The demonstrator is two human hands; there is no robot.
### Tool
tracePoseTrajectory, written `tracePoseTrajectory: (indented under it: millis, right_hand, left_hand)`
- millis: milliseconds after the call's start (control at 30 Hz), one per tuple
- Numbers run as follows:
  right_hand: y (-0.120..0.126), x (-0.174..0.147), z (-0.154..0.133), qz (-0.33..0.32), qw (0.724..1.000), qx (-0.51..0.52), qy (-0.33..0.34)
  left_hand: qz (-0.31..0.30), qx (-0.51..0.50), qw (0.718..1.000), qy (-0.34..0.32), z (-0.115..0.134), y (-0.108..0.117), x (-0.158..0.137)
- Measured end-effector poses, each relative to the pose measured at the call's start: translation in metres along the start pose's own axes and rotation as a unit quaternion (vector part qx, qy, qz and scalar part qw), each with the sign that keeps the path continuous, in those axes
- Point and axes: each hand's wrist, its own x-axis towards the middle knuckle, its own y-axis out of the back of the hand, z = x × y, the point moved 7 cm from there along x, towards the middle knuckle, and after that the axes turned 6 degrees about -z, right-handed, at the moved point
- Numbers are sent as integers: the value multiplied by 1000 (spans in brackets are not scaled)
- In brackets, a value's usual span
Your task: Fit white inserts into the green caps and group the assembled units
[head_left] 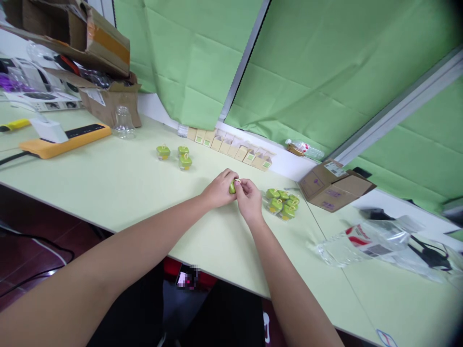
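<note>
Over the middle of the table, my left hand (219,189) is wrapped round a small container with a green lid (232,187). My right hand (249,198) meets it there, thumb and fingers pinched at the lid's pale loop. The fingers hide most of the container. To the right of my hands stands a cluster of several like containers (282,203), with green lids, yellow loops and clear bodies. Three more stand apart on the left, among them one green-lidded container (163,152) and another (185,162) close beside the third.
A row of small cardboard boxes (231,147) lines the back edge. An orange power strip (72,140), a clear jar (124,124) and open cartons (110,99) are at left. A brown box (334,185) and a large clear bottle (365,241) lie right.
</note>
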Motion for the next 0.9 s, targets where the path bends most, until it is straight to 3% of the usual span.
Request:
tracePoseTrajectory:
  millis: [133, 300, 433, 600, 733, 833, 900]
  right_hand:
    - [-3, 0, 1, -12, 1000, 1, 3]
    - [-16, -2, 13, -54, 985, 136, -94]
    - [-14, -3, 17, -37, 983, 142, -114]
    - [-7, -1, 23, -15, 990, 88, -110]
    - [-9, -4, 27, -49, 976, 142, -161]
    - [-9, -6, 28, -79, 966, 162, -183]
    - [-10, -5, 28, -88, 966, 161, -182]
  left_hand:
    - [-10, -4, 1000, -22, 4, 0, 0]
    - [1, -17, 1000, -24, 7, 3, 0]
    - [-11, -16, 1000, 6, 3, -2, -1]
    - [-89, -49, 992, 71, -9, -16, -4]
    - [-139, -71, 980, 126, -12, -20, -5]
    - [-176, -39, 971, 157, -12, -17, -8]
    - [-193, 18, 971, 140, -8, -7, -14]
